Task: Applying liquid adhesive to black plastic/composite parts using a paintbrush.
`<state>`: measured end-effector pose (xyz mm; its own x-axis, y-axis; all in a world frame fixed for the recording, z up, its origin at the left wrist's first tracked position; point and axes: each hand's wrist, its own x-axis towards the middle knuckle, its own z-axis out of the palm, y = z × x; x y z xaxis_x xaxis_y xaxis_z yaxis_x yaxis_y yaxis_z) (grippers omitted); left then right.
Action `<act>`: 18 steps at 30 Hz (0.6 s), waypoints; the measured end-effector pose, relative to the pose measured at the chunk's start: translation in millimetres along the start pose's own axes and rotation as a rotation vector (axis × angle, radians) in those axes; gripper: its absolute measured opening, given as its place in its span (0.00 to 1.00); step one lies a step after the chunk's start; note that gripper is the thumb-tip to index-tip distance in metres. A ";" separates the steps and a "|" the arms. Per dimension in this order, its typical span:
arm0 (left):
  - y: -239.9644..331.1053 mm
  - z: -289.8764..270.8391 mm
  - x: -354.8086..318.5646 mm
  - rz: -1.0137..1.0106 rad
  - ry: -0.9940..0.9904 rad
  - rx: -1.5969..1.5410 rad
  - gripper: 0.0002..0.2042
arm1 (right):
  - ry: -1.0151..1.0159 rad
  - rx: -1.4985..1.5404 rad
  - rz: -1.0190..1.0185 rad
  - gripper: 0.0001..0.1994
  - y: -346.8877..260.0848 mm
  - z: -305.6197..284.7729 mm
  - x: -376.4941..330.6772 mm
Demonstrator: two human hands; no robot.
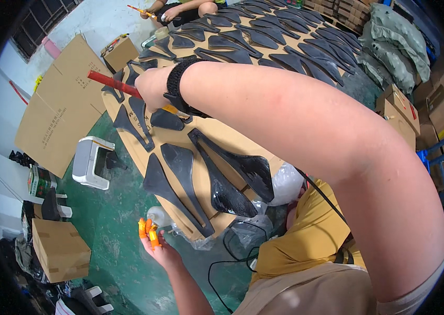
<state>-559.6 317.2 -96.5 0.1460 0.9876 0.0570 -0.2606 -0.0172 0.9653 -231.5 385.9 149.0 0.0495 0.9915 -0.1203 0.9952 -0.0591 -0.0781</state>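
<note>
Brush [111, 83], long with a red handle, is gripped in the right hand [153, 86], whose fingers are closed around the handle; the handle end points toward the left edge of the cardboard sheet [216, 134]. The working end is hidden under the hand, so its contact with the sheet cannot be told. A black wristband [177, 86] sits on the right wrist.

Black shaped pieces [180, 168] lie flat in rows across the cardboard sheet, from its near edge to its far edge. The right hand is over the left side of the sheet, just above one small black piece [167, 121].

Left hand [156, 247] is held low, off the near-left corner of the sheet, palm up and fingers loosely spread, with orange covers [148, 231] on the fingertips. It holds nothing. A white bottle [159, 215] stands just beside it.

A white stool [92, 161] stands on the green floor [122, 262] beside the left edge of the sheet. Another person [182, 9] sits at the far edge. Cardboard boxes [60, 248] stand around.
</note>
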 end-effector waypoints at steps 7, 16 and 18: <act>2.6 6.7 -1.8 0.017 0.002 -0.015 0.19 | 0.203 0.058 -0.051 0.12 18.6 -15.5 -32.6; 34.8 16.1 -9.2 0.314 -0.118 0.162 0.19 | 0.640 0.719 -0.020 0.10 62.2 1.2 -193.3; 53.8 33.9 -19.4 0.336 -0.154 0.226 0.18 | 0.666 0.775 0.056 0.10 57.4 18.9 -224.4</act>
<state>-544.1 291.8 -37.1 0.2342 0.8868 0.3984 -0.1046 -0.3844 0.9172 -187.1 157.8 152.8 0.3663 0.8341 0.4124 0.6732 0.0684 -0.7363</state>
